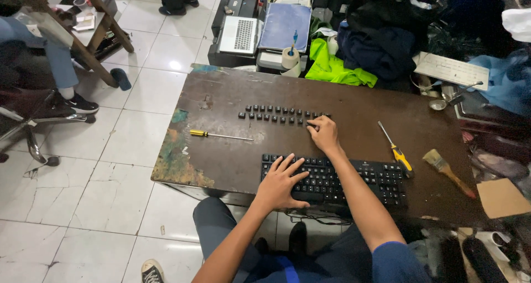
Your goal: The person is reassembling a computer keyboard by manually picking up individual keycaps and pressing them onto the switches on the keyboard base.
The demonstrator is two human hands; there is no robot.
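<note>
A black keyboard lies at the near edge of a worn brown table. My left hand rests flat on the keyboard's left part, fingers spread. Farther back, several loose black keycaps are laid out in two rows. My right hand reaches to the right end of those rows, fingertips pinched on a keycap there. A yellow-handled screwdriver lies left of the keycaps. Right of my right arm lies a second yellow-handled screwdriver.
A paintbrush and a piece of cardboard lie at the table's right. Behind the table are a laptop, a blue folder, a tape roll, green and dark clothes. A seated person's leg is at left.
</note>
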